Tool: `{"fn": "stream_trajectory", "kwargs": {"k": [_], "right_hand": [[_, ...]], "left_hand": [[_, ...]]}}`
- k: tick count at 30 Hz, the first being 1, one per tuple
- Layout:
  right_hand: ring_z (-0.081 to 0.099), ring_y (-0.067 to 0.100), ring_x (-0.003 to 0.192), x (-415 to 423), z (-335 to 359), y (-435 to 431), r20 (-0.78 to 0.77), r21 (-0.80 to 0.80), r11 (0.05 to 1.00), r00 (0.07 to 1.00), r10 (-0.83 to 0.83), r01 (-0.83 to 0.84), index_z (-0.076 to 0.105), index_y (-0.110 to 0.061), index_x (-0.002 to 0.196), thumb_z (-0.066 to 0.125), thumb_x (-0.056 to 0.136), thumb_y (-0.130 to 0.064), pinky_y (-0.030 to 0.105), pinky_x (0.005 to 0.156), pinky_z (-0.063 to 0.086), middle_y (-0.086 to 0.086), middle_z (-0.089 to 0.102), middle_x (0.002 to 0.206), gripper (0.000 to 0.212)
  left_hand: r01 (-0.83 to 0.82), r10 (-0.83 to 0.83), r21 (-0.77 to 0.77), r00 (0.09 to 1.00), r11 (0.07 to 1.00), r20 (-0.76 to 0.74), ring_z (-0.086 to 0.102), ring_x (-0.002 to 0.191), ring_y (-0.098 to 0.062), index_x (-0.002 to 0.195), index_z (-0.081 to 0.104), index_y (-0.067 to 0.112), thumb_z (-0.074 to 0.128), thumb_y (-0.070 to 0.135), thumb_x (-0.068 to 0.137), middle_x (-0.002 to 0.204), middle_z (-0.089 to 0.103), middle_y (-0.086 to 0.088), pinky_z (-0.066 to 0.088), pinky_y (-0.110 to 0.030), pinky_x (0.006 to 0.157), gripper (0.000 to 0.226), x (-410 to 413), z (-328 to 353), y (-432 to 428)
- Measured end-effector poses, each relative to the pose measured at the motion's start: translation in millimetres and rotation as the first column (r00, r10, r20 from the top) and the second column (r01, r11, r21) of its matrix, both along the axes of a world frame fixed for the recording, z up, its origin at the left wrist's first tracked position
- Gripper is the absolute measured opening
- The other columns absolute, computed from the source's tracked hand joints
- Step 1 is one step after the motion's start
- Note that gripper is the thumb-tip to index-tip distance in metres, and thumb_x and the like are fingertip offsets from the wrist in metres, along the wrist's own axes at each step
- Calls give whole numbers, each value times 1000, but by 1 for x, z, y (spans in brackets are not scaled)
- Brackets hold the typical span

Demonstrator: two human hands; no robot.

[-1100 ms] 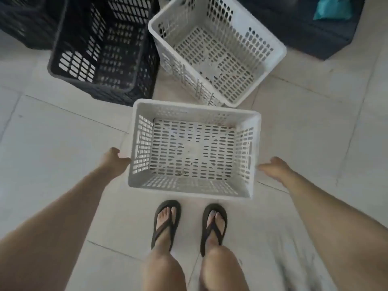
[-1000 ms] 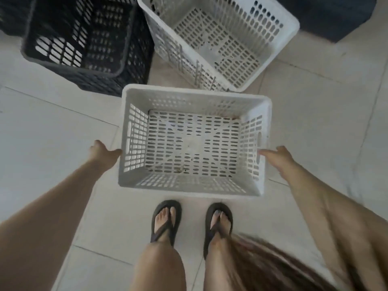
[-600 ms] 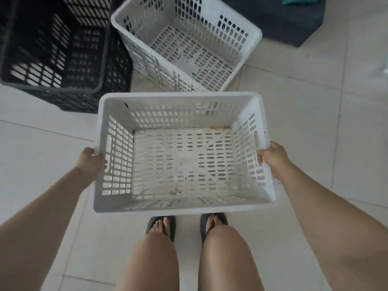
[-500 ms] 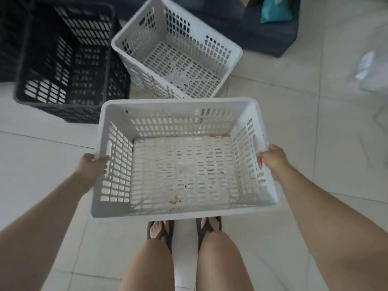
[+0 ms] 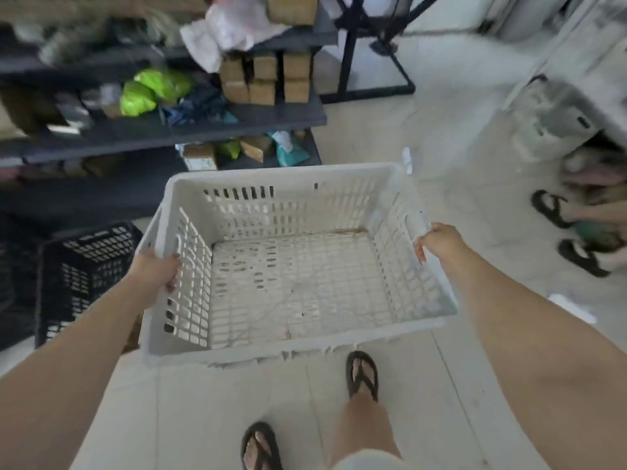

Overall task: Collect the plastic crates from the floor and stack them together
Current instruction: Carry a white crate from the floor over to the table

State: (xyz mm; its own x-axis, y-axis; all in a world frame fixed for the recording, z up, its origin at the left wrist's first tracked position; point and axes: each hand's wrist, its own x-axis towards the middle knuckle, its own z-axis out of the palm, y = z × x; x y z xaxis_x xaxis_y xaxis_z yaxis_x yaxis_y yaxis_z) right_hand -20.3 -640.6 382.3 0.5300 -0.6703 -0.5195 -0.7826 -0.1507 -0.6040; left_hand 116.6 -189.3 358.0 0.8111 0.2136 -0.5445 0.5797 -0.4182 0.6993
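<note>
change: a second back we were bent over the white crate [image 5: 298,266] on the floor, a second white crate and a black one just beyond it. Now it's lifted off the tiles and carried at about waist height, and our view has swung up to the dark shelf unit [image 5: 163,130].
left hand [image 5: 154,271]: on the crate's left rim, fingers [image 5: 171,283] hooked through the wall slots, clamped on the crate.
right hand [image 5: 441,242]: on the right rim by the handle slot, fingers wrapped over the edge, clamped on the crate.
crate position: in the air in front of us, right of the black crate [image 5: 84,276], below and in front of the shelf unit, above our feet.
meaning for task: pick-up looks done, we judge this is the carry leg; stacking not yet done. Target stack not identifiable from here.
count, white crates: 1 in view (the held one); the second white one is out of frame.
count, black crates: 1, on the floor left of the held crate, partly cut by our left arm.
count, hands: 2, both on the crate.
count, our sandalled feet: 2, under and behind the crate, mid-step.
count, other sandals: 2, far right of the crate, blurred; appear to be on another person's feet.
crate contents: empty, only small specks on the base.
risk: view is blurred from motion; shelf clutter is close ahead of the crate.
</note>
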Motion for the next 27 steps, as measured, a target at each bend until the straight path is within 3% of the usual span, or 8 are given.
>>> {"fn": "stream_trajectory", "kwargs": {"k": [5,8,10,12,14,18,24,27], "right_hand": [[52,24,55,22,42,-126,183,-31,995,979,-85,93,57,-24,26,53,70,6,14,32,37,23,64,71,54],[50,27,52,34,71,-203,277,-1,993,954,-113,117,57,-20,25,50,76,10,24,53,46,16,56,50,60],[62,36,71,41,95,-248,331,22,985,928,-170,172,60,-10,36,48,81,11,34,61,43,15,56,53,51],[61,43,105,51,111,-290,375,17,969,897,-233,245,63,10,70,44,83,11,37,62,42,24,60,78,24],[56,42,116,65,122,-329,401,-13,953,874,-273,303,55,3,68,40,82,12,38,61,45,23,60,91,22],[56,41,114,110,130,-399,451,-27,933,838,-308,358,39,-6,54,41,79,13,32,55,46,19,60,91,31],[54,46,113,229,123,-499,450,-74,924,840,-304,374,48,0,64,43,80,14,32,50,41,32,57,125,22],[60,45,91,298,120,-547,419,-81,925,854,-307,372,45,-2,60,44,81,11,24,43,38,32,63,102,24]], "left_hand": [[100,-93,-37,984,994,149,36,45,-21,81,54,3,59,8,88,57,41,-11,36,-25,43,10,57,58,-130],[106,-93,-54,977,993,194,36,48,-21,89,57,1,58,7,89,61,42,-9,34,-25,43,6,82,84,-220],[127,-107,-86,971,988,215,37,50,-20,100,58,-2,57,6,89,63,42,-8,34,-28,45,14,103,99,-279],[138,-111,-94,962,986,249,38,50,-19,104,59,-4,56,7,90,63,42,-7,35,-29,46,19,121,109,-332],[154,-118,-112,955,982,274,39,51,-18,109,59,-6,56,9,90,64,43,-7,36,-29,46,24,141,117,-382],[156,-105,-147,945,977,311,41,53,-18,113,58,-6,56,9,90,66,46,-7,37,-30,47,28,194,120,-465],[168,-117,-135,939,976,324,41,52,-20,110,59,-4,54,13,92,64,46,-9,37,-29,47,26,318,103,-579],[154,-114,-112,945,982,307,40,50,-21,107,61,-6,56,16,91,61,45,-10,36,-29,49,28,388,97,-623]]}}
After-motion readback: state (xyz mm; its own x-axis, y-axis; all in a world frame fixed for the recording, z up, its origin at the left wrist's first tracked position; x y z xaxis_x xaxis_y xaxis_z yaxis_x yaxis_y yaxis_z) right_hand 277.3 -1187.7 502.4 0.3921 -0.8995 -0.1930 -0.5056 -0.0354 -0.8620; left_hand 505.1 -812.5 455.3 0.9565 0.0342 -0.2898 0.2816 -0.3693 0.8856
